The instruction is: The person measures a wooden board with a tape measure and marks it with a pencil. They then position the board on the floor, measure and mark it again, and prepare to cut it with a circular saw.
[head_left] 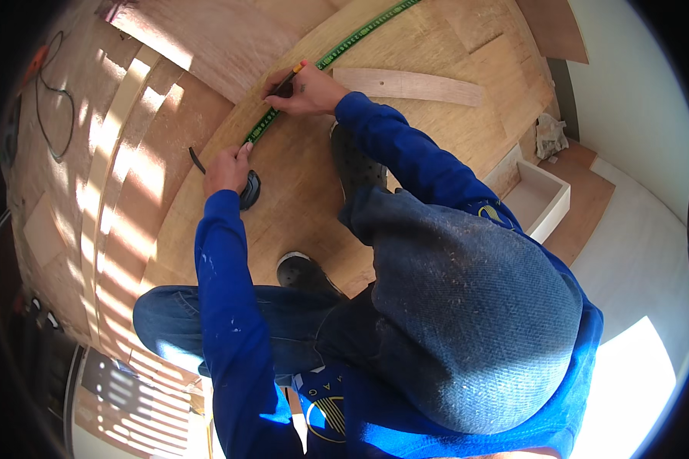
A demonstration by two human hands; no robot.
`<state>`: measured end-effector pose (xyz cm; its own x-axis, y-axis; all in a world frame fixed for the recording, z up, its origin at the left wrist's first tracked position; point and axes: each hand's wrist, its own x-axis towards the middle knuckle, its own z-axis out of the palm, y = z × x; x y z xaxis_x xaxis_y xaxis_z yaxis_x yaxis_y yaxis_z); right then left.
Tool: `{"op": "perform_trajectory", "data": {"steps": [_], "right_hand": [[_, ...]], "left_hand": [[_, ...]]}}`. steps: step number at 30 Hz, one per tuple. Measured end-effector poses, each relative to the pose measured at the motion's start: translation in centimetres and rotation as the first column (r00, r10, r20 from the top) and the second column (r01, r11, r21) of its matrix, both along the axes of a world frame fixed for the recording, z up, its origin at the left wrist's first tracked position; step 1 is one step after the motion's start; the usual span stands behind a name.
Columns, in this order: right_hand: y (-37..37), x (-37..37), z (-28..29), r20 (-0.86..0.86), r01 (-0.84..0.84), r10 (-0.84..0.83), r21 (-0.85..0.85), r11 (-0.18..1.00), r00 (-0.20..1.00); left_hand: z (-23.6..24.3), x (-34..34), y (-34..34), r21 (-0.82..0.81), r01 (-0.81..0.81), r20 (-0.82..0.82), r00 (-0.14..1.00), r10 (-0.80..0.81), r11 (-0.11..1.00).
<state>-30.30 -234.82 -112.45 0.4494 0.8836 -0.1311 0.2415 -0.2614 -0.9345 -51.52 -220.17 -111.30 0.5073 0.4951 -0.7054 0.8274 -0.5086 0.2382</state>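
A tape measure with a green blade lies stretched along the curved edge of a large plywood sheet. My left hand is closed on it near its dark case, with the thumb at the blade. Farther along the blade, my right hand grips a yellow-orange pencil. That hand rests on the wood beside the tape, and its fingers hide part of the blade. The pencil's lower end is hidden by the fingers.
Right of my right hand lies a thin curved wood strip. A pale open drawer-like box and a crumpled bag are at the right. My dark shoes stand on the plywood. A dark cord loops at the far left.
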Motion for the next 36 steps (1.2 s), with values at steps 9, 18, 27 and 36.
{"op": "perform_trajectory", "data": {"steps": [9,18,27,36], "right_hand": [[0.5,0.1,-1.7,-0.015,-0.097,0.096,-0.062,0.993,0.995],[0.3,0.3,-2.0,-0.067,-0.118,0.113,-0.074,0.990,0.991],[0.3,0.3,-2.7,-0.004,-0.142,0.142,-0.108,0.984,0.990],[0.3,0.0,-2.3,0.033,-0.150,0.156,-0.138,0.979,0.987]], "left_hand": [[-0.3,-0.1,0.0,-0.005,-0.021,-0.008,1.000,0.021,1.000],[-0.8,-0.2,1.0,-0.104,-0.025,-0.005,1.000,0.025,0.994],[-0.7,0.0,1.4,-0.135,-0.005,-0.011,1.000,0.004,0.991],[-0.2,0.2,1.1,-0.119,-0.010,-0.009,1.000,0.009,0.993]]}}
